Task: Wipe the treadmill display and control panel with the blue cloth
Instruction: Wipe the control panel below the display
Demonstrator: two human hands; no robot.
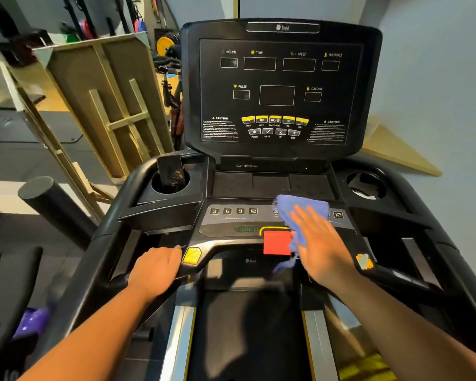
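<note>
**Flat hand presses blue cloth onto the treadmill's lower panel**

The treadmill (259,339) fills the view, a bulky frame of matte black moulded plastic with brushed metal side rails flanking the dark rubbery belt. Its upright display (280,89) is a broad, glossy black slab with rounded corners, printed with thin white rectangular window outlines labelled INCLINE, TIME, SPEED, DISTANCE, PULSE and CALORIE, plus a curved row of small yellow buttons low down; all windows are dark. Below it the control panel (231,218) is a smooth grey-black sloped strip carrying square numbered keys 3, 6, 9, 12 on its left part and a 12 key at the far right.

The blue cloth (300,209) lies crumpled and soft on the right half of that panel, covering keys there, one ragged corner hanging down beside the red stop block (276,242), a boxy matte plastic piece framed in yellow. The right hand (320,243) lies flat on the cloth, fingers straight and slightly spread, pressing it against the panel. The left hand (155,266) curls its fingers over the black handlebar just beside a yellow lozenge-shaped pad (192,255).

A black phone (171,171) stands upright in the round left cup holder (186,185). Leaning wooden panels (99,105) with pale battens stand to the left.
</note>
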